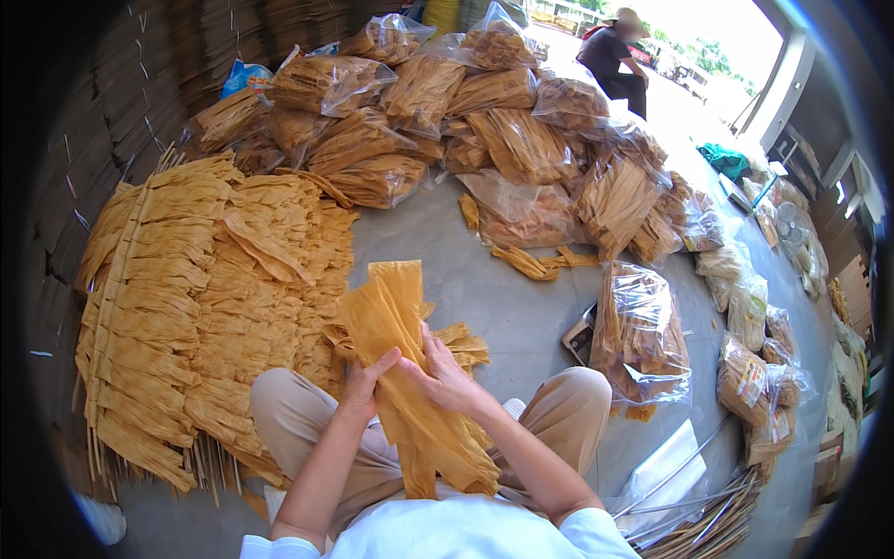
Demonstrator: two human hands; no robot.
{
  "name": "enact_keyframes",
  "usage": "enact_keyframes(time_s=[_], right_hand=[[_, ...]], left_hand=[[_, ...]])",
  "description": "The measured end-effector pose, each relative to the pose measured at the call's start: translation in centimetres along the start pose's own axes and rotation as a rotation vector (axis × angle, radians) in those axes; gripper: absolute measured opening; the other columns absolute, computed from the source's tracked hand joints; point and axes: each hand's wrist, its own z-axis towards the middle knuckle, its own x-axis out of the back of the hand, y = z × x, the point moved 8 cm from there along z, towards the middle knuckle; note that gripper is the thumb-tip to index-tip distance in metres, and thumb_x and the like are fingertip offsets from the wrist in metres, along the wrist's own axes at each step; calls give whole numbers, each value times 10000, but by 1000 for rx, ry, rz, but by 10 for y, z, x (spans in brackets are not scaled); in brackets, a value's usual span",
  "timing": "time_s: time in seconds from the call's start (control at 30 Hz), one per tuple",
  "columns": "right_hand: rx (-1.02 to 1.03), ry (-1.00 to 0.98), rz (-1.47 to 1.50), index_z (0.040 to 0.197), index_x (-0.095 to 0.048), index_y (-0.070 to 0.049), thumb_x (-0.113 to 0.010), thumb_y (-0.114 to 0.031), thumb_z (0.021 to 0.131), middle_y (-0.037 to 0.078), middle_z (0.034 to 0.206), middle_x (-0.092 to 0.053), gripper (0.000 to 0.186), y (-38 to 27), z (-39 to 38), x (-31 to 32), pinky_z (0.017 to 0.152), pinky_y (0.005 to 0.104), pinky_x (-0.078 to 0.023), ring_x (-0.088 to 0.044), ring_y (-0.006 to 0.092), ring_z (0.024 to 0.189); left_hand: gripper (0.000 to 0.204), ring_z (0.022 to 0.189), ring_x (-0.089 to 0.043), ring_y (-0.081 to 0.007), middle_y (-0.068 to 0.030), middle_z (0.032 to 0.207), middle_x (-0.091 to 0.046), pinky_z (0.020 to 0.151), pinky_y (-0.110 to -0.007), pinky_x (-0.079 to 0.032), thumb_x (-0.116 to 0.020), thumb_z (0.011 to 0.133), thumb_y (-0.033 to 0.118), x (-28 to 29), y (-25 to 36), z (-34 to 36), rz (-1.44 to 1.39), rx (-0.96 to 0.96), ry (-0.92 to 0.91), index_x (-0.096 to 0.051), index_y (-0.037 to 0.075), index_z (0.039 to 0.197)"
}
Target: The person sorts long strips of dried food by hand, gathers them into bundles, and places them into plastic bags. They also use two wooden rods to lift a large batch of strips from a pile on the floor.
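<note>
A bundle of long, flat yellow strips [396, 321] that look like dried tofu skin stands tilted over my lap, its lower end between my knees. My left hand [365, 384] closes round its left side at mid-height. Against its right side my right hand [443, 374] grips it, thumb toward the left thumb. More of these strips [466, 343] lie on the floor just behind the bundle. To my left spreads a big layered heap of the same yellow strips [196, 317], with thin sticks [209, 461] poking out along its near edge.
Clear plastic bags of tan strips [521, 144] pile up across the back. A filled bag [641, 326] stands right of my knee beside a scale-like device [579, 335]. Loose strips [535, 264] lie ahead. Thin sticks [708, 522] sit at lower right. A person [615, 61] in dark clothes is near the doorway.
</note>
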Motion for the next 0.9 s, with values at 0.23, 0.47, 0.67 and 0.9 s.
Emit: enact_keyframes(time_s=[0.23, 0.47, 0.67, 0.9], right_hand=[[275, 280, 24, 1445, -117, -24, -530, -405, 894, 259, 1474, -135, 788, -33, 21, 62, 1109, 394, -181, -155, 358, 1377], [326, 256, -129, 1128, -594, -18, -517, -316, 903, 141, 1103, -592, 382, -75, 61, 121, 862, 354, -435, -571, 254, 978], [285, 39, -281, 1203, -541, -57, -473, -307, 928, 151, 1184, -555, 378, -80, 63, 94, 936, 325, -390, -511, 245, 1102], [173, 227, 327, 1428, -256, -85, -544, -310, 909, 116, 1391, -360, 634, -15, 26, 97, 1040, 323, -279, -389, 217, 1237]], left_hand=[[490, 1033, -562, -193, -62, 1133, -579, 888, -323, -464, -684, 758, 29, -11, 11, 4, 14, -2, -24, -500, 47, 1212], [556, 1067, -550, -193, -61, 1163, -558, 903, -332, -463, -694, 739, 37, -55, 6, 14, 113, 76, -175, -463, 50, 1245], [582, 1055, -552, -199, -67, 1158, -555, 892, -334, -469, -701, 724, 24, -55, 5, 12, 100, 34, -193, -447, 48, 1247], [493, 1000, -580, -223, -90, 1087, -591, 868, -350, -486, -671, 719, -17, -39, 43, 18, 55, -170, -21, -506, 27, 1181]])
